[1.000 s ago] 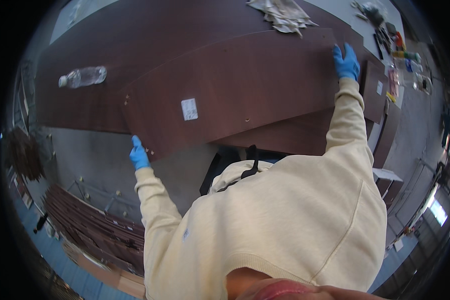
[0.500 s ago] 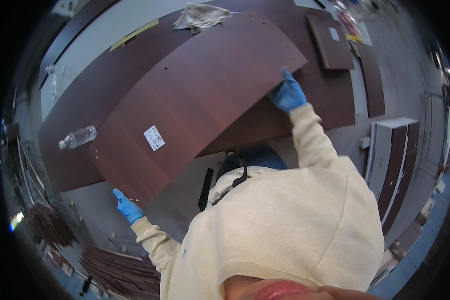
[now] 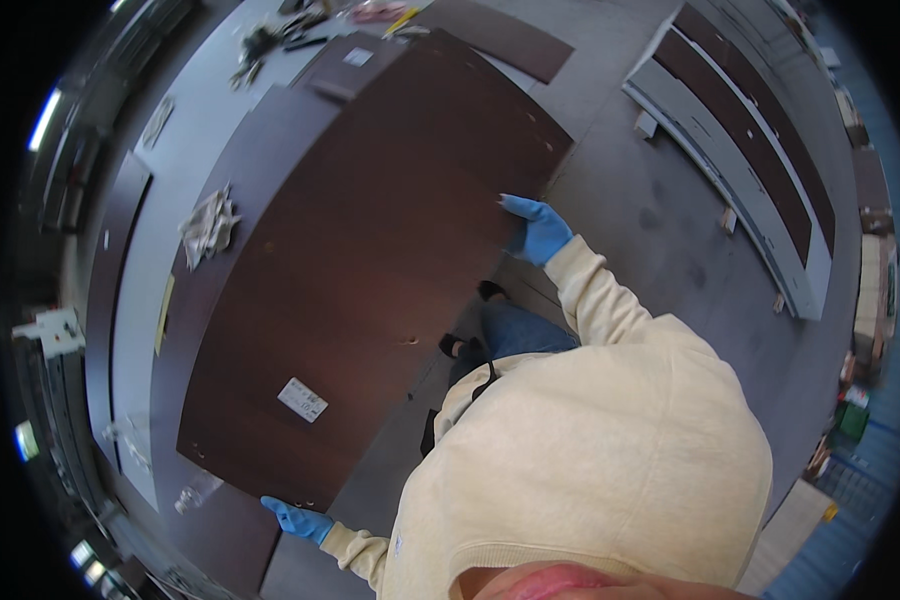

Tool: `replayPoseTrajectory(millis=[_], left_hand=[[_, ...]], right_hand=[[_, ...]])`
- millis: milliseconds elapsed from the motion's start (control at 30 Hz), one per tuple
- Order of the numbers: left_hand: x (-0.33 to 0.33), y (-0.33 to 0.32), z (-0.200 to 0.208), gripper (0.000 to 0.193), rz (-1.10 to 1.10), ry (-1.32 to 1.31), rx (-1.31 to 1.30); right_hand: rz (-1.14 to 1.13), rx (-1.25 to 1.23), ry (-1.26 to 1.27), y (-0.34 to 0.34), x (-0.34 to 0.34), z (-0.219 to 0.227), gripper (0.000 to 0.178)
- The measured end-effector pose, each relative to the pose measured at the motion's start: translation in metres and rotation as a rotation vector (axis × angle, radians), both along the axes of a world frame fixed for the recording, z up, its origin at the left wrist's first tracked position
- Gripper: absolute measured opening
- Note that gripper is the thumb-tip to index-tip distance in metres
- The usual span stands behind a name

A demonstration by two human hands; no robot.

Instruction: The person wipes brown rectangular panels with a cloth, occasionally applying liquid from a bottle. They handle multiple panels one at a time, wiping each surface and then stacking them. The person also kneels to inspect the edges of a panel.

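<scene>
A long dark brown wood panel (image 3: pixel 370 240) with a white label (image 3: pixel 302 399) and several small drilled holes is held between my two hands. My left hand (image 3: pixel 300 520), in a blue glove, grips its near end, with the thumb over the top face. My right hand (image 3: pixel 540 232), gloved in blue too, grips the long right edge towards the far end; its fingers are partly hidden under the panel. Below the panel's left side lies another brown board (image 3: pixel 232 515) on the worktable, with a clear plastic bottle (image 3: pixel 198 492) on it.
A crumpled cloth (image 3: pixel 210 228) lies left of the panel. At the far end are a smaller labelled board (image 3: pixel 345 62) and a flat brown board (image 3: pixel 500 36). To the right, long grey and brown panels (image 3: pixel 730 140) rest on small blocks above the grey floor (image 3: pixel 630 210).
My body has turned to the right, and the panel has swung with it to the right, away from the table. Both hands keep their hold on it.
</scene>
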State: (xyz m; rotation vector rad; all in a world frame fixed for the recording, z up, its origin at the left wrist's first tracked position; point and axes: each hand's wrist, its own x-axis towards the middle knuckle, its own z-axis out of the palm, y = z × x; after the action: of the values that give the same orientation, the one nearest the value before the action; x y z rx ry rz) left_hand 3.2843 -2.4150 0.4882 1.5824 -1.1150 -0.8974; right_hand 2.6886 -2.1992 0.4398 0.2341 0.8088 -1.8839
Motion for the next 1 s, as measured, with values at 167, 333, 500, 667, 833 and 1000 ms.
replayPoseTrajectory(millis=[167, 333, 500, 667, 833, 1000], left_hand=[[-0.139, -0.007, 0.024, 0.062, -0.284, -0.073, 0.051], [-0.310, 0.022, 0.014, 0.054, -0.600, -0.151, 0.078], [-0.541, 0.111, 0.018, 0.057, -0.780, -0.085, 0.014], [-0.703, 0.152, 0.000, 0.056, -0.958, -0.112, 0.077], [-0.857, 0.171, 0.012, 0.059, -1.096, -0.134, 0.108], [-1.015, 0.156, -0.017, 0.061, -1.189, -0.213, 0.169]], right_hand=[[-0.401, -0.048, 0.035, 0.139, -0.035, 0.004, 0.046], [-0.758, 0.043, -0.012, 0.302, -0.092, -0.037, 0.050], [-1.004, 0.154, -0.052, 0.453, -0.166, -0.053, 0.051], [-1.141, 0.212, -0.093, 0.536, -0.227, -0.064, 0.052], [-1.186, 0.144, -0.115, 0.562, -0.307, -0.076, 0.055], [-1.256, 0.204, -0.090, 0.566, -0.402, -0.090, 0.054]])
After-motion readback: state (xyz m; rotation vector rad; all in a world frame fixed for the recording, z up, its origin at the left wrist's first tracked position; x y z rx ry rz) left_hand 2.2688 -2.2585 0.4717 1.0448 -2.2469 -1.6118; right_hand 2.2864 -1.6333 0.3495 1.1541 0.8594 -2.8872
